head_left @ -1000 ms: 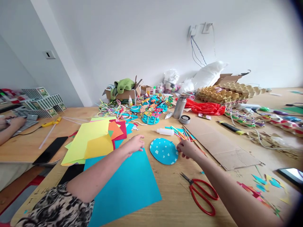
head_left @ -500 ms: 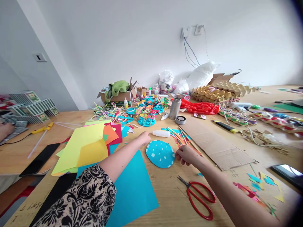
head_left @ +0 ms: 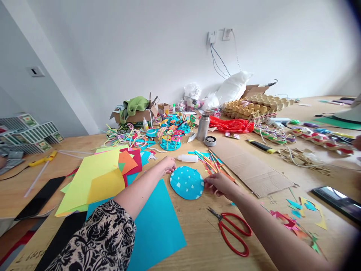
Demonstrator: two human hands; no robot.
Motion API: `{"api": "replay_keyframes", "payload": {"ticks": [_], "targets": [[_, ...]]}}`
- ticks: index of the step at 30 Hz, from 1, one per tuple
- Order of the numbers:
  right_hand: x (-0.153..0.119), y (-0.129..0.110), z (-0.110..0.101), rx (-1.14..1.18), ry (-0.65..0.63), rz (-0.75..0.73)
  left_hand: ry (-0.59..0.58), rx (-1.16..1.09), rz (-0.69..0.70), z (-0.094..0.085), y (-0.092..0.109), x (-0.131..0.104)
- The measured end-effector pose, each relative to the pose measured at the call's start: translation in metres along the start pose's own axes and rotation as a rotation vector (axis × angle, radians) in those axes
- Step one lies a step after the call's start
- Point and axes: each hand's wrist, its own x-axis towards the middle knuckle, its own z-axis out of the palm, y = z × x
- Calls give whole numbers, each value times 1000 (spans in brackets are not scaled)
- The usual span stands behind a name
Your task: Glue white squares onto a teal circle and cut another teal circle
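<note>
A round blue paper disc (head_left: 186, 183) with scattered pale patches lies on the table before me. My left hand (head_left: 168, 165) has its fingers bent together at the disc's upper left edge. At the right edge, my right hand (head_left: 218, 184) pinches the rim between thumb and fingers. Just behind the disc a white squeeze bottle (head_left: 188, 158) rests on its side, close to my left fingertips. Red-handled scissors (head_left: 232, 229) lie in front, blades partly apart. A large blue sheet (head_left: 158, 229) is under my left forearm.
Coloured papers (head_left: 84, 177) are stacked at left. Paper strips (head_left: 210, 162), a steel flask (head_left: 203, 128), a tape roll (head_left: 210, 141) and a cardboard sheet (head_left: 251, 169) lie beyond my right hand. Paper scraps (head_left: 290, 222) and a phone (head_left: 335, 203) are far right. Another person's hand (head_left: 2, 162) shows at left.
The view has turned slightly right. My right fingers have opened out a little and come onto the disc's edge; my left fingers have moved closer to it. The disc stays in place.
</note>
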Motion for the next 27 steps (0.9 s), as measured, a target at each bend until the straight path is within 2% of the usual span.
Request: {"api": "replay_keyframes", "payload": {"ticks": [12,20,27], "targets": [[-13,5,4,315,-5,-134,-19,-128,18,-21,-5,-17],[-17,1,9,354,37,-199,-18,-202,60,-33,-3,-29],[-25,-9,14,295,68,-406,-14,-278,173,-51,-1,-50]]}}
